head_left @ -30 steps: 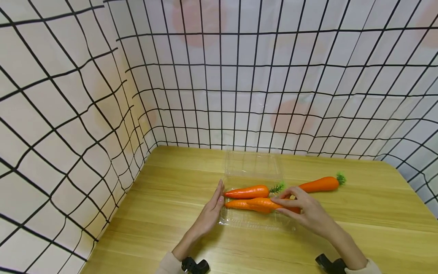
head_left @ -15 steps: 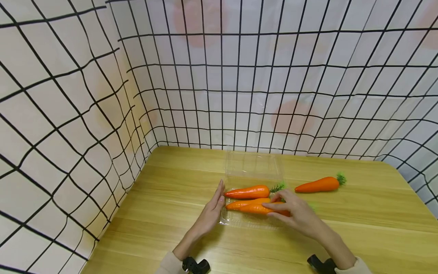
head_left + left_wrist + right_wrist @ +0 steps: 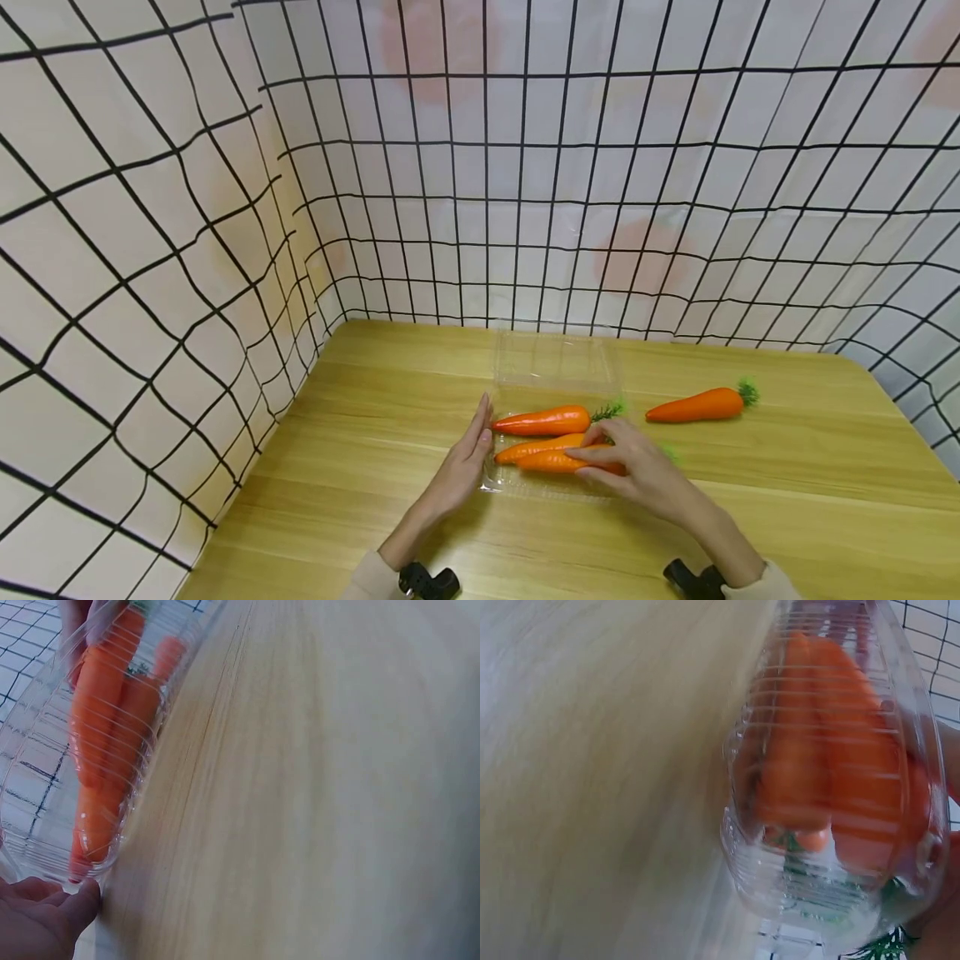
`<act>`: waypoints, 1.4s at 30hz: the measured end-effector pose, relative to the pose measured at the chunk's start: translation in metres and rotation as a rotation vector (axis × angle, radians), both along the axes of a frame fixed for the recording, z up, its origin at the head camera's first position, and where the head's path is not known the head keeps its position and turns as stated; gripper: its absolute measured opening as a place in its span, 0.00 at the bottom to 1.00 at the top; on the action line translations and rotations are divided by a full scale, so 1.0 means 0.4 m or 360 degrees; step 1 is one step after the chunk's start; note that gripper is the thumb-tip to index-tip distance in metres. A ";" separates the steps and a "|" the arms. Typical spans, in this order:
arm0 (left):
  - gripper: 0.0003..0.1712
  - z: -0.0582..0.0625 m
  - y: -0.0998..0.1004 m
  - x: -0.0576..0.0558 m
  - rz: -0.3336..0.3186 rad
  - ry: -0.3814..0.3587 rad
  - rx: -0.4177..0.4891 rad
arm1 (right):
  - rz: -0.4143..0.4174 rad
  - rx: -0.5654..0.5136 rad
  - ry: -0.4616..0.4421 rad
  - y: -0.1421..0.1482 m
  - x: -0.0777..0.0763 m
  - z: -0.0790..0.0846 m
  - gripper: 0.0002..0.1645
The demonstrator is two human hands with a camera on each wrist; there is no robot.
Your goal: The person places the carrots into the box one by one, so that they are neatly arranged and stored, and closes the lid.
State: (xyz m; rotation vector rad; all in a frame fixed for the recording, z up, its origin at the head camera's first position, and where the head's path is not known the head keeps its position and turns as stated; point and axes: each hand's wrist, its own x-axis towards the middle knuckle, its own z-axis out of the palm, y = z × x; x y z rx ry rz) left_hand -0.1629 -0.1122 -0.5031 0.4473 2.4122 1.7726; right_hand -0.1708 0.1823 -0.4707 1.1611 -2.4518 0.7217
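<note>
A clear plastic clamshell box (image 3: 525, 483) lies unfolded on the table. Along its back side rests one orange carrot (image 3: 546, 421) with a green top, and a second carrot (image 3: 536, 447) lies in front of that one. My right hand (image 3: 641, 471) pinches a third carrot (image 3: 551, 462) near its thick end, low in the front part of the box; its tip points left. Against the box's left end my left hand (image 3: 457, 471) rests with fingers straight. Through the ribbed plastic wall, the right wrist view shows the held carrot (image 3: 862, 765) beside another.
Another carrot (image 3: 697, 406) with a leafy top lies on the wooden table (image 3: 787, 475), right of the box. The box's lid (image 3: 555, 358) lies back toward the wall. White walls with a black grid (image 3: 540, 171) stand behind and at the sides.
My right hand has moved left and slightly toward me, bringing the held carrot from on top of the second carrot to in front of it. The left hand has stayed in place.
</note>
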 end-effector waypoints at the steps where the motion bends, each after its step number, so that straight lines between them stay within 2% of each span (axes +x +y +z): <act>1: 0.34 0.000 0.000 0.000 0.0003 0.0000 -0.0001 | 0.0004 0.0002 -0.0015 -0.003 0.000 0.000 0.21; 12: 0.34 -0.001 0.000 0.000 0.0013 0.0003 -0.0014 | 0.0039 -0.0041 -0.0074 -0.035 0.003 -0.005 0.18; 18: 0.34 -0.001 0.002 -0.001 0.0005 0.0011 -0.0016 | 0.0085 -0.0092 -0.0193 -0.058 0.005 -0.016 0.16; 27: 0.34 0.002 -0.001 0.001 0.0005 0.0012 -0.0026 | 0.0026 -0.0092 -0.0254 -0.087 0.011 -0.025 0.15; 42: 0.34 0.003 0.000 0.001 -0.0004 0.0008 -0.0027 | -0.0013 -0.0083 -0.0313 -0.096 0.015 -0.024 0.13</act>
